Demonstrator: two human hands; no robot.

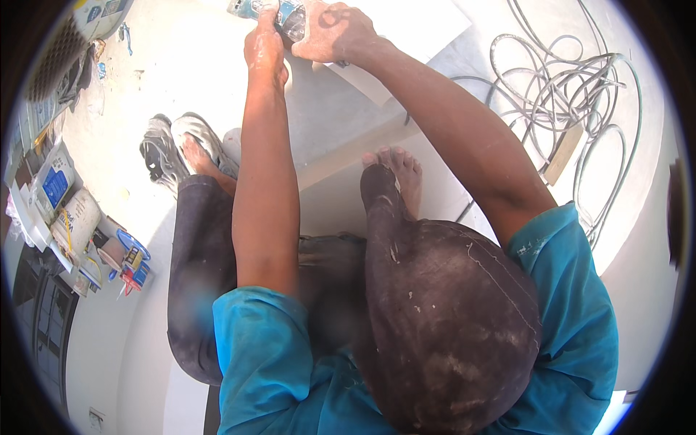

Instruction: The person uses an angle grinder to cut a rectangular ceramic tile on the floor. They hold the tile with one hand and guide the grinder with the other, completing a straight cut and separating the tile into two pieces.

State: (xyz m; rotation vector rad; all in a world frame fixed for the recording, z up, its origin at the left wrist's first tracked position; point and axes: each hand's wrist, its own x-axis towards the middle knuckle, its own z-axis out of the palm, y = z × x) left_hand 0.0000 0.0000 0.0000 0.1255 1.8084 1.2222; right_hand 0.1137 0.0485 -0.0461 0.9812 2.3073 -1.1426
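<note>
A teal power tool [291,16] is held in two hands at the upper edge of the view, well ahead of the body, and is partly cut off there; its forward end is grasped by the left hand [265,49], with the thumb laid along the casing; its near, right-hand end is gripped by the right hand [335,32], the fingers being bent about it; whether the tool is running cannot be told; a pale sheet [428,22] is seen beneath and beside the right hand; both arms are stretched forward from teal sleeves [261,341], and the legs are covered by dark, dusty trousers [449,326]; the bare right foot [407,174] is planted on the floor, while the left foot [194,154] is set at a worn shoe [161,148]; to the right, a tangled cable [558,87] is heaped near a wooden block [564,154]; to the left, a white bucket [76,216] is surrounded by clutter, with blue-and-red items [135,267] placed close by
</note>
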